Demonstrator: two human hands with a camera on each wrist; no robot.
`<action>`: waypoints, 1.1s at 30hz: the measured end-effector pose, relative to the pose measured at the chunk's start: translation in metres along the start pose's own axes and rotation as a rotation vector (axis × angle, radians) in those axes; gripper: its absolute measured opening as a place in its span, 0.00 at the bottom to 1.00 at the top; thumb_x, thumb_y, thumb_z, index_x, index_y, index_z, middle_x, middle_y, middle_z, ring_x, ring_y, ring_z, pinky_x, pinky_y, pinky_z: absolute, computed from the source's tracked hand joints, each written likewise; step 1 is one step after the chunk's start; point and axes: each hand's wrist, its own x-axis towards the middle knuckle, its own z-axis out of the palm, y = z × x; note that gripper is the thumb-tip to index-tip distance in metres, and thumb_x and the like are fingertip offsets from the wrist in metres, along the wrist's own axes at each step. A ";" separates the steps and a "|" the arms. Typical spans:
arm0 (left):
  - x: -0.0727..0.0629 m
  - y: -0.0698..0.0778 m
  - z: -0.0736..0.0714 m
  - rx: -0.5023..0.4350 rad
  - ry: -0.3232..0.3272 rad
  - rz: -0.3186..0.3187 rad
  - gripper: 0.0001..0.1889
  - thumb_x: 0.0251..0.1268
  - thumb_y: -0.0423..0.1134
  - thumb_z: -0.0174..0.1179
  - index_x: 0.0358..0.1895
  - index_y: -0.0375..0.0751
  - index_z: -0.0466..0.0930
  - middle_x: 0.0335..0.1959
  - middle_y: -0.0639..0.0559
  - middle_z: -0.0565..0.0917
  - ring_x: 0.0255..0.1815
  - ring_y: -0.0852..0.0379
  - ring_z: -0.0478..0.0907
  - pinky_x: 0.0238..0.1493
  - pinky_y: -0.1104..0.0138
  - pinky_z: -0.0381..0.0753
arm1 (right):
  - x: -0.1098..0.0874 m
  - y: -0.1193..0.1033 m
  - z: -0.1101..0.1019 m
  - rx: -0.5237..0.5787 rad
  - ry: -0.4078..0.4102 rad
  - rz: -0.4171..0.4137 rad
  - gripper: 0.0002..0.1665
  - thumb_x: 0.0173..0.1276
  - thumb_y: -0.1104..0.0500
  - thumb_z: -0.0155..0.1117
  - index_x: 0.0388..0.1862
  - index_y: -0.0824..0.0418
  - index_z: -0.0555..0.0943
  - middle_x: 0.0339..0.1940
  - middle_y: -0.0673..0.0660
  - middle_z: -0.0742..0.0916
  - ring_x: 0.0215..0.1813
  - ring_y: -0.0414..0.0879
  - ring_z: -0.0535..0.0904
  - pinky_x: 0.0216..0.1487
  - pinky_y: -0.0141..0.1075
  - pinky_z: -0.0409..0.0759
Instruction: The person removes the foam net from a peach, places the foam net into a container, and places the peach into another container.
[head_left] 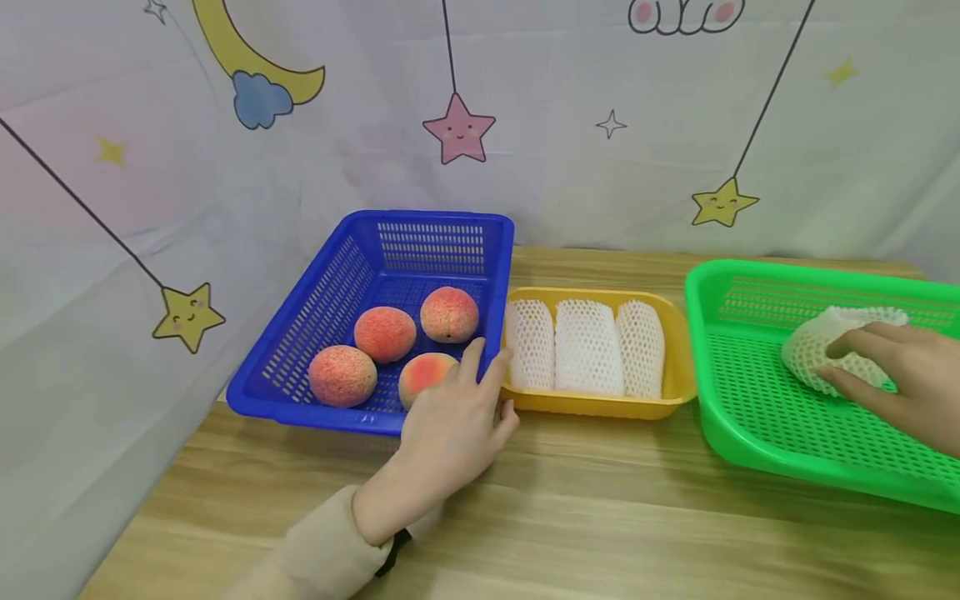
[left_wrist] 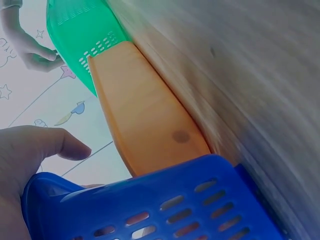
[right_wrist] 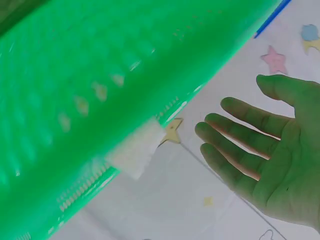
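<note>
My left hand [head_left: 453, 425] is at the near right corner of a blue plastic basket [head_left: 292, 410], its fingers extended over the rim beside a peach [head_left: 423, 375]. More red-orange peaches lie in that basket. In the left wrist view the thumb [left_wrist: 70, 146] stands apart from the rim. My right hand [head_left: 911, 379] hovers over a fruit in a white foam net sleeve [head_left: 798, 354] inside a green basket [head_left: 731, 446]. The right wrist view shows that hand's fingers spread, holding nothing. Whether it touches the sleeve, I cannot tell.
Between the two baskets sits a yellow tray [head_left: 600, 406] holding white foam net sleeves [head_left: 588, 346]. All stand on a wood-grain table [head_left: 570, 517]. A white cloth backdrop [head_left: 555, 192] printed with stars and a moon hangs behind and at left.
</note>
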 end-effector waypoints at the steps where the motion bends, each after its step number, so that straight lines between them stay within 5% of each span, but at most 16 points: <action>1: 0.000 0.000 0.000 0.001 0.002 0.001 0.28 0.57 0.47 0.60 0.63 0.48 0.71 0.59 0.40 0.78 0.39 0.50 0.84 0.12 0.68 0.69 | 0.001 0.006 0.001 0.005 0.023 -0.019 0.23 0.68 0.48 0.61 0.31 0.69 0.81 0.28 0.66 0.85 0.28 0.63 0.80 0.32 0.56 0.77; 6: 0.000 0.001 0.000 0.005 0.005 0.008 0.28 0.57 0.48 0.60 0.63 0.47 0.72 0.58 0.40 0.78 0.39 0.50 0.84 0.13 0.66 0.71 | 0.005 0.034 0.005 -0.015 0.061 -0.053 0.40 0.70 0.33 0.46 0.30 0.72 0.79 0.28 0.70 0.84 0.24 0.63 0.79 0.30 0.57 0.78; 10: 0.000 0.002 -0.001 0.006 -0.002 0.006 0.28 0.58 0.48 0.60 0.63 0.47 0.72 0.58 0.40 0.78 0.40 0.51 0.84 0.13 0.66 0.70 | 0.009 0.053 0.009 -0.033 0.057 -0.065 0.52 0.63 0.24 0.34 0.34 0.73 0.78 0.31 0.74 0.83 0.24 0.65 0.79 0.28 0.57 0.79; 17: 0.000 0.001 -0.001 0.013 -0.001 0.000 0.28 0.58 0.48 0.60 0.63 0.48 0.71 0.58 0.40 0.78 0.39 0.51 0.84 0.13 0.66 0.71 | 0.018 0.070 0.010 -0.045 -0.072 0.007 0.41 0.60 0.35 0.61 0.46 0.74 0.73 0.40 0.81 0.79 0.31 0.68 0.78 0.33 0.61 0.77; 22: -0.001 0.001 -0.001 0.017 0.008 0.006 0.28 0.57 0.49 0.61 0.63 0.48 0.72 0.58 0.40 0.78 0.39 0.51 0.84 0.14 0.66 0.72 | 0.025 0.075 0.013 -0.077 -0.236 0.095 0.39 0.53 0.47 0.75 0.51 0.74 0.71 0.46 0.82 0.77 0.38 0.69 0.78 0.36 0.60 0.77; 26: -0.001 0.001 -0.001 0.022 0.022 0.012 0.28 0.57 0.49 0.61 0.62 0.47 0.72 0.57 0.40 0.78 0.37 0.51 0.84 0.13 0.66 0.71 | 0.030 0.082 0.017 -0.074 -0.366 0.140 0.45 0.49 0.49 0.76 0.57 0.73 0.68 0.52 0.82 0.75 0.47 0.74 0.75 0.42 0.65 0.74; 33: -0.001 0.001 -0.001 0.024 0.031 0.015 0.28 0.57 0.49 0.61 0.62 0.47 0.73 0.56 0.40 0.78 0.37 0.51 0.84 0.13 0.66 0.71 | 0.029 0.097 0.024 -0.031 -0.459 0.113 0.51 0.48 0.47 0.76 0.62 0.73 0.63 0.53 0.84 0.73 0.45 0.78 0.75 0.42 0.69 0.74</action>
